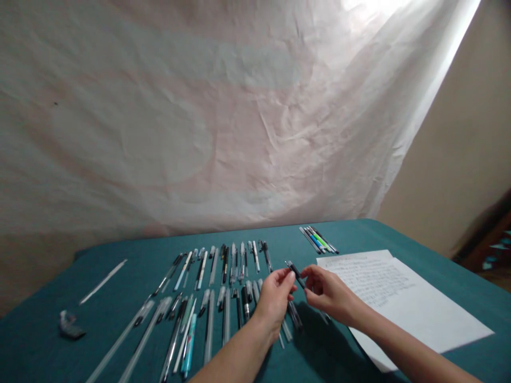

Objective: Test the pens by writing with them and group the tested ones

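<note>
Pen pinched by left hand and right hand; its handling looks unfinished. Left of hands: pens laid out, many apparently uncapped. Right: written paper.

Deep teal surface, pale pink hanging sheet blotched with soft grey.
The slim held pen is mostly black; one light-blue plastic pen bears reddish marks; a slim pen glows bright green; white rectangular paper carries rows of dark handwriting.
</note>
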The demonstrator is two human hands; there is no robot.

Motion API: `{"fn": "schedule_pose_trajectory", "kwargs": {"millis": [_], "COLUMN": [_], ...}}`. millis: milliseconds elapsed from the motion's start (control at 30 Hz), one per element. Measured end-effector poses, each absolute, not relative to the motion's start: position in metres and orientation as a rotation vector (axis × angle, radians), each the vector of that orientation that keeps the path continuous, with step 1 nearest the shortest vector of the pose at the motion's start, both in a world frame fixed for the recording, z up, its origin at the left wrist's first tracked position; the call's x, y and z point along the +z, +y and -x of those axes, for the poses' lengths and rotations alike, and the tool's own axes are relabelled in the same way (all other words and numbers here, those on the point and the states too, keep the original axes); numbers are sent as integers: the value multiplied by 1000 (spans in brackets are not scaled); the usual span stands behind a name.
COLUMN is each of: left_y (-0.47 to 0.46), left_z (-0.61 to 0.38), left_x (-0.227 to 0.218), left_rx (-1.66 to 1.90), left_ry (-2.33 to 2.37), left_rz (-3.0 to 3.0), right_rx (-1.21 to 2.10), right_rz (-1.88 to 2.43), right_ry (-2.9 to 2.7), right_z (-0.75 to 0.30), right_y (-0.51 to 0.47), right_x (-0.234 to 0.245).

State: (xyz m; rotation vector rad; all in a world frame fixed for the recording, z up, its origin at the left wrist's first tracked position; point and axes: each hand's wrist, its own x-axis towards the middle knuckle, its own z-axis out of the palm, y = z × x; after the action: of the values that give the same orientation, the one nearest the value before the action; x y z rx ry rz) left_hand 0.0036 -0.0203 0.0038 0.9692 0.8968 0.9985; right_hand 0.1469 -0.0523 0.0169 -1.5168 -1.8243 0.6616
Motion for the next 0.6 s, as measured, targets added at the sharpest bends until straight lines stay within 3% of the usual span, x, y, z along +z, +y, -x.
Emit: {"fn": "schedule_pose_trajectory", "kwargs": {"millis": [233,467,600], "left_y": [-18,15,25], "left_z": [0,20,30], "left_x": [10,25,34], "left_rx": [1072,1549,1638], "left_ry": [864,844,807], "left_rz": [-1003,-783,-748], "right_rx": [760,731,734], "right_rz": [1404,1477,1510], "right_ry": [-1776,-1836,-1894], "right_z": [-141,-145,-144], "right_y": [-57,-61,-63], "right_x": [21,36,39]}}
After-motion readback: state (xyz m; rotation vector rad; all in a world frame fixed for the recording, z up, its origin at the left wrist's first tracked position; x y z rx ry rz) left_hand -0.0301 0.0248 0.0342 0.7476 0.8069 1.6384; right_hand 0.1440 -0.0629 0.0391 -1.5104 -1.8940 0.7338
